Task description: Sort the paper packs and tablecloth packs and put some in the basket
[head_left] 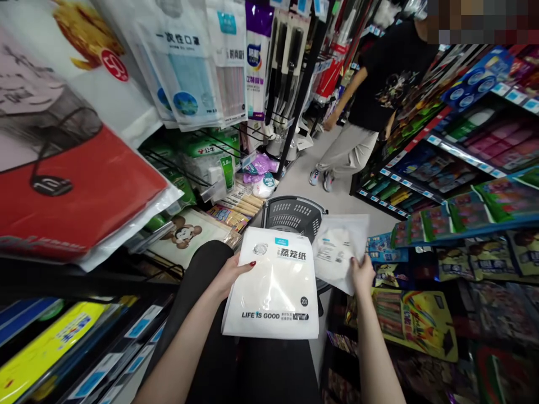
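My left hand (231,275) grips the left edge of a large white flat packet (275,286) printed with "LIFE IS GOOD", held face up over my lap. My right hand (362,272) pinches the lower corner of a smaller white packet (339,249), which is tilted and turned with its back label showing. The two packets overlap a little at their inner edges. A dark grey plastic shopping basket (292,216) stands on the floor just beyond them.
Hanging packets and a big red-and-white bag (76,168) fill the rack on my left. Shelves of colourful packets (463,213) line the right. A person in a black shirt (387,78) stands further down the narrow aisle.
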`<action>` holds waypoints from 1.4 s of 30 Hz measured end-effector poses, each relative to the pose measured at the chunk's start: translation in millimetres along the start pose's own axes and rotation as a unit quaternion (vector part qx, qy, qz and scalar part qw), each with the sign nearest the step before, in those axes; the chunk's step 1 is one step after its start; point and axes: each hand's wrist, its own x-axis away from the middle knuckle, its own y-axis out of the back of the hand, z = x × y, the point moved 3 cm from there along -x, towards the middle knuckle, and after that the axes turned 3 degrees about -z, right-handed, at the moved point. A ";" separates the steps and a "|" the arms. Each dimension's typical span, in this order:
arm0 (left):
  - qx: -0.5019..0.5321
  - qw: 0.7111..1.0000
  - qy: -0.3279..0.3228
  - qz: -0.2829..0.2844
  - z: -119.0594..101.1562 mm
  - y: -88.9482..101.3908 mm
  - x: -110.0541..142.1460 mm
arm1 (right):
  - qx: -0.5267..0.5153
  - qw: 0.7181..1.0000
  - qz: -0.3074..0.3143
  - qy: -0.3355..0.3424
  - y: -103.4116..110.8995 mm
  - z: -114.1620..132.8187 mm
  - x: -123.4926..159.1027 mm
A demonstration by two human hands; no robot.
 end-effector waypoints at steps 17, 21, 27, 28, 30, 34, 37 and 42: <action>-0.009 1.000 0.012 -0.021 0.3 -2.6 -4.2 | -0.212 0.931 0.295 0.032 -50.8 23.9 76.9; -0.013 1.000 -0.002 -0.002 3.2 -2.5 -5.4 | -0.163 0.950 0.262 0.055 -32.4 27.5 114.1; -0.013 1.000 -0.012 0.001 6.2 1.4 -5.8 | -0.212 0.953 0.216 0.010 -34.3 27.7 122.4; -0.012 1.000 -0.014 -0.001 6.0 1.7 -5.6 | -0.219 0.953 0.209 0.007 -34.3 27.4 121.8; -0.007 1.000 -0.016 -0.002 5.6 1.9 -5.1 | -0.225 0.954 0.199 0.003 -33.6 25.5 120.3; 0.002 1.000 -0.013 0.003 4.9 1.1 -4.6 | -0.200 0.964 0.176 0.014 -30.9 18.2 116.1; -0.004 1.000 -0.021 0.005 3.7 0.6 -4.5 | -0.135 0.980 0.141 0.049 -18.1 18.0 111.0; -0.012 0.999 -0.030 0.004 3.6 2.8 -5.0 | 0.047 0.994 0.058 0.081 70.4 40.5 101.3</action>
